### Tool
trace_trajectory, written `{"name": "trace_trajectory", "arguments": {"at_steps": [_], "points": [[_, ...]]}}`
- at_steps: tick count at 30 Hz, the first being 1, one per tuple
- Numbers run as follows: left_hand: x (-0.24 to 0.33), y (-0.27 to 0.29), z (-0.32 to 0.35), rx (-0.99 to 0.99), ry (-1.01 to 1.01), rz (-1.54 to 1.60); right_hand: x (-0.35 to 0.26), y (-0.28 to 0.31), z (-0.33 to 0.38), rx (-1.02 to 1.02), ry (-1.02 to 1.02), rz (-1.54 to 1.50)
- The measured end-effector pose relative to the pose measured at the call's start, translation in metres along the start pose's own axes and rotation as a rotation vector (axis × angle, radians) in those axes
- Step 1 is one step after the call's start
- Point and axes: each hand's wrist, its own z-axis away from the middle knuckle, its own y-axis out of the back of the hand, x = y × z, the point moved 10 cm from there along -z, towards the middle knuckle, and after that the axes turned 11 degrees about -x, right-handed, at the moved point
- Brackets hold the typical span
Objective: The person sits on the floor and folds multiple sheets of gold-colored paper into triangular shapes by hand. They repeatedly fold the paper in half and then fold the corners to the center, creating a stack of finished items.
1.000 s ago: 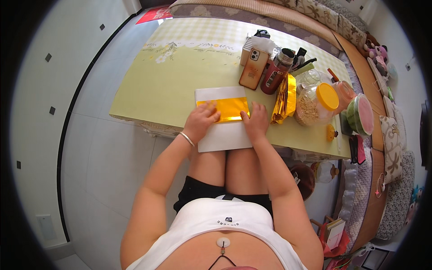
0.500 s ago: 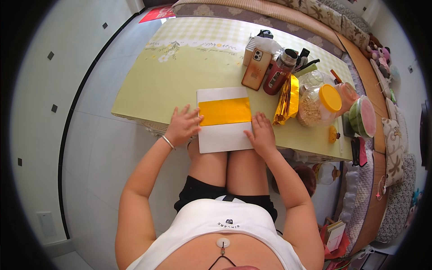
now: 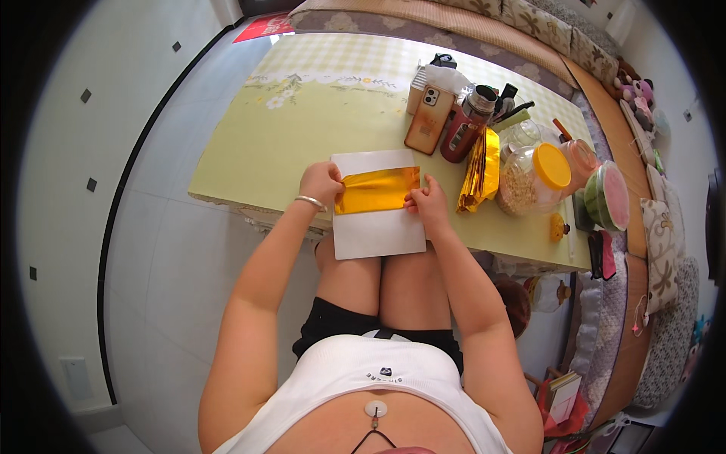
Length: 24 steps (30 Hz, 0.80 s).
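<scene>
A shiny gold foil sheet [image 3: 376, 192] lies across a white board [image 3: 380, 236] at the table's near edge, with the board's front part over my thighs. My left hand [image 3: 321, 183] pinches the sheet's left edge, near its upper corner. At the right edge, my right hand [image 3: 428, 203] has thumb and fingers closed on the sheet, lower down. The foil looks slightly rippled between the two hands. Right of the board stands a folded bundle of gold foil [image 3: 479, 172], touched by neither hand.
On the table [image 3: 302, 129], behind and right of the board, stand a phone [image 3: 429, 121], a dark red flask [image 3: 466, 125], a yellow-lidded jar [image 3: 525, 181] and a cut watermelon [image 3: 607, 198]. A small yellow object [image 3: 559, 227] sits near the right front edge. A sofa [image 3: 529, 53] borders the far side.
Both hands lay flat beside the gold sheet; now their fingers have closed on its left and right edges. The left hand moved up and inward, and the sheet went from flat to rippled.
</scene>
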Motion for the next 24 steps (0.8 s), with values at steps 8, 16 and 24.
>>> {"name": "trace_trajectory", "arguments": {"at_steps": [8,16,24], "points": [[-0.023,-0.012,0.036,0.067,-0.032,0.54,-0.006,-0.009,0.006,-0.129,-0.043,-0.212],[-0.033,-0.033,0.06,0.125,0.11,0.973,-0.017,-0.009,0.012,-0.08,-0.054,-0.218],[-0.038,-0.034,0.059,0.086,0.133,1.077,-0.013,-0.008,0.006,-0.058,-0.09,-0.22]]}}
